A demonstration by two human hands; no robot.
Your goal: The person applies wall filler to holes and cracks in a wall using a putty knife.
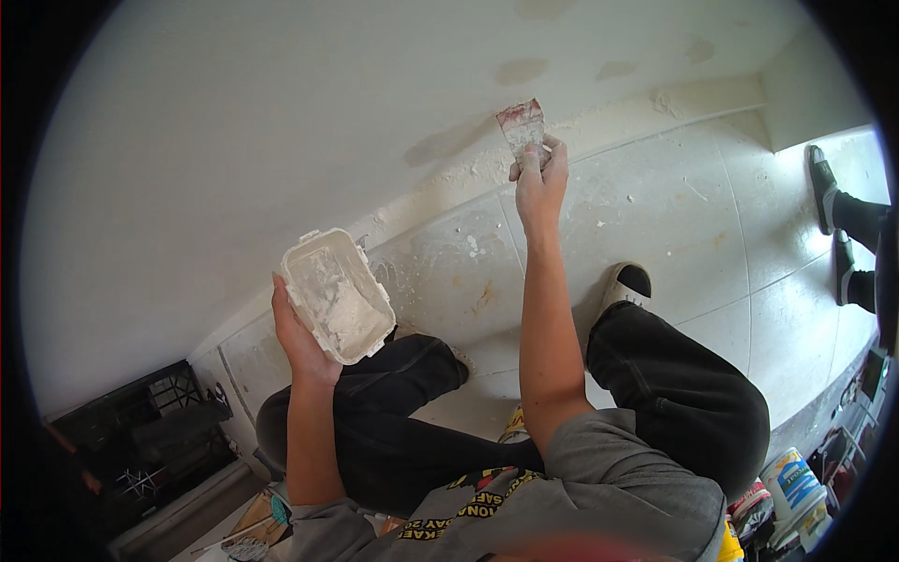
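Note:
My left hand [305, 330] is wrapped round the side and underside of a white plastic tub [382, 325]. Inside it, white filler paste [345, 309] is smeared over the bottom and walls. My right hand [540, 187] grips a putty knife [522, 126] by its handle, out in front near the foot of the wall. Its wide blade is caked with dried white filler and reddish stains. Behind the blade, the pale wall [309, 122] carries several darker damp-looking patches, one of them a long smear [449, 140] just left of the knife.
White spatters dot the tiled floor [655, 206]. A black plastic crate [154, 436] stands at the lower left. Another person's feet [824, 192] are at the right edge. Tubs, including a white and blue bucket [794, 482], crowd the lower right. A wall corner [770, 112] juts out at far right.

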